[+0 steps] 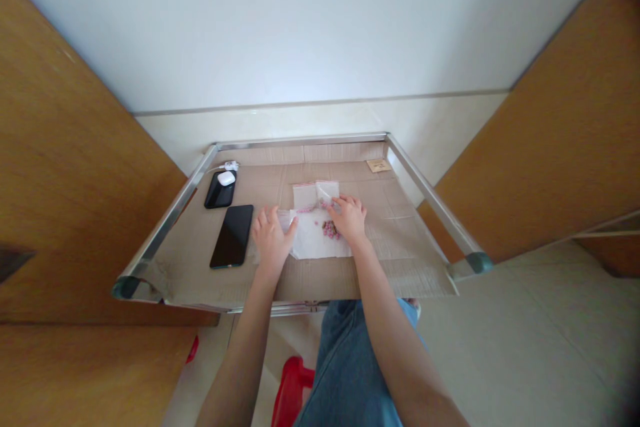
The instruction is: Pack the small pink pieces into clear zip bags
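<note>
A white sheet (313, 243) lies on the cardboard-covered table with a small heap of pink beads (330, 229) on it. My left hand (270, 237) rests on the sheet's left edge, its fingers pinching a small clear bag (286, 220). My right hand (349, 217) lies just right of the beads, fingertips closed on another small clear zip bag (326, 193). A further clear bag with a red strip (303, 195) lies flat beyond the sheet.
A black phone (233, 235) lies left of my left hand. Farther back sits a second dark phone (220, 190) with a white earbud case (226, 178) and cable on it. The metal table rim (165, 227) frames the cardboard. A red stool (293, 390) stands below.
</note>
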